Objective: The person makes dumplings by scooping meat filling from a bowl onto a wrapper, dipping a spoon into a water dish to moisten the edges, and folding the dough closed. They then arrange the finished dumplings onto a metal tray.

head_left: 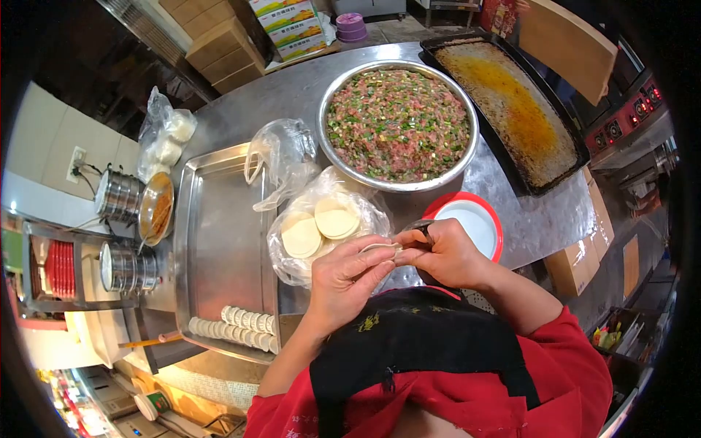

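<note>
In front of my apron, both hands are closed on a small pale dumpling (382,247). My left hand (343,274) supports it from the left with bent fingers. The fingertips of my right hand (447,252) press its edge from the right. A dark object (422,228), whose kind I cannot make out, shows at my right fingers. Just beyond my left hand, round dough wrappers (337,216) lie in stacks on a clear plastic bag (277,252). Two rows of folded dumplings (248,319) stand at the near end of a metal tray (226,241).
A large steel bowl (326,150) of minced meat with chopped greens stands ahead. Right of my hands is a red-rimmed white bowl (499,233). A black baking pan (573,157) with oily residue lies at the far right. Bagged dough balls (168,152) and steel pots (117,196) sit left.
</note>
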`<state>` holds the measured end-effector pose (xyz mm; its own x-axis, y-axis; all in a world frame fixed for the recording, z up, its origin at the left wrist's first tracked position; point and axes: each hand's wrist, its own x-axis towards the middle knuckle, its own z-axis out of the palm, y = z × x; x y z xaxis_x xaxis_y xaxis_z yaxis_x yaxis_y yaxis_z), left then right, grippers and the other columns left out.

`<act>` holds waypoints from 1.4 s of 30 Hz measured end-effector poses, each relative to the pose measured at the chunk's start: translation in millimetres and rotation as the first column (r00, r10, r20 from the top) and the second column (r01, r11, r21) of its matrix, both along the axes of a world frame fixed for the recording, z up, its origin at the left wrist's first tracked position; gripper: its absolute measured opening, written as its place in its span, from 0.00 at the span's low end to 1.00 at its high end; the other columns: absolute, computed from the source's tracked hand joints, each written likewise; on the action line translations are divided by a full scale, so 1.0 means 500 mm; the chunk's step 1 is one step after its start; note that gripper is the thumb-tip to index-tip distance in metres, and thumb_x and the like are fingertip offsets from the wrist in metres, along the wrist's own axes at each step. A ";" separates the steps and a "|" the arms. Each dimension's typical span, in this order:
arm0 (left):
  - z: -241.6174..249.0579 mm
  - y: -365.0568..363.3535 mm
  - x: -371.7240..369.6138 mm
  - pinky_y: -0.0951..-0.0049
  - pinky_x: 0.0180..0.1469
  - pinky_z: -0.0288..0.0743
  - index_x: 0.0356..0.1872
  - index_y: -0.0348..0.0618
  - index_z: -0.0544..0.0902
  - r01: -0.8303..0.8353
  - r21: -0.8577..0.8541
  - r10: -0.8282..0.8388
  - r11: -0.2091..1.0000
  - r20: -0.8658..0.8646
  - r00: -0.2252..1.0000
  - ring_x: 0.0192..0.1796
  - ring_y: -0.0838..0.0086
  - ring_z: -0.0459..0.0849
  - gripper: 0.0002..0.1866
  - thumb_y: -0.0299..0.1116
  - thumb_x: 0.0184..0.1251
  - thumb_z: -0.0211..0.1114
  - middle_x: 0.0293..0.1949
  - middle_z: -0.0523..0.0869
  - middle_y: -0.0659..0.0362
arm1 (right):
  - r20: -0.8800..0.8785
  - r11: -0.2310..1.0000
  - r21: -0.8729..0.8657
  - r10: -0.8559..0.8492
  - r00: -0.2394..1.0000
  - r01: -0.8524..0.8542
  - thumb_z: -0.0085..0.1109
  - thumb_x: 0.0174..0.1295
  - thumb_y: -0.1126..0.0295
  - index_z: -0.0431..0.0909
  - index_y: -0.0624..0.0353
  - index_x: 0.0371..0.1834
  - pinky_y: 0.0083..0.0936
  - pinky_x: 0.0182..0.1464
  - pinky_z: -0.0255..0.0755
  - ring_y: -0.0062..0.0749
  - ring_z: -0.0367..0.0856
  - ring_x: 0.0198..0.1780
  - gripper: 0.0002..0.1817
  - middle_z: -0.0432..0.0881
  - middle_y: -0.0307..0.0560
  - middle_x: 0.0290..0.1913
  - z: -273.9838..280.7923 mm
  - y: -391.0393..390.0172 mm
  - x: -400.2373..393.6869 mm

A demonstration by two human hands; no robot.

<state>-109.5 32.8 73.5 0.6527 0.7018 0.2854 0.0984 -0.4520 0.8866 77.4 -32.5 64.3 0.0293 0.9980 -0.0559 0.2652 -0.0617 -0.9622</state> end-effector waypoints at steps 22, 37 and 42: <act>0.002 -0.007 0.001 0.73 0.40 0.78 0.38 0.42 0.86 -0.060 -0.044 0.057 0.997 -0.052 0.997 0.38 0.67 0.85 0.10 0.24 0.54 0.70 0.37 0.85 0.53 | 0.268 0.957 0.282 -0.007 0.963 -0.072 0.66 0.53 0.71 0.73 0.64 0.26 0.35 0.27 0.65 0.49 0.73 0.26 0.10 0.72 0.53 0.23 0.026 -0.001 -0.005; 0.015 -0.010 0.010 0.76 0.38 0.77 0.35 0.40 0.86 0.054 0.103 -0.044 0.993 -0.101 0.994 0.35 0.70 0.85 0.08 0.23 0.53 0.71 0.35 0.86 0.56 | 0.235 0.938 0.316 0.069 0.970 -0.144 0.63 0.54 0.71 0.79 0.63 0.31 0.36 0.33 0.70 0.49 0.77 0.32 0.07 0.76 0.53 0.28 0.006 -0.010 0.005; 0.013 -0.019 0.002 0.75 0.40 0.77 0.34 0.42 0.86 -0.180 -0.091 0.168 0.979 -0.131 0.977 0.41 0.71 0.85 0.09 0.23 0.49 0.73 0.40 0.85 0.55 | 0.162 0.908 0.418 -0.089 0.983 0.013 0.65 0.52 0.74 0.76 0.63 0.23 0.34 0.29 0.68 0.44 0.75 0.27 0.07 0.74 0.51 0.24 0.017 -0.011 0.008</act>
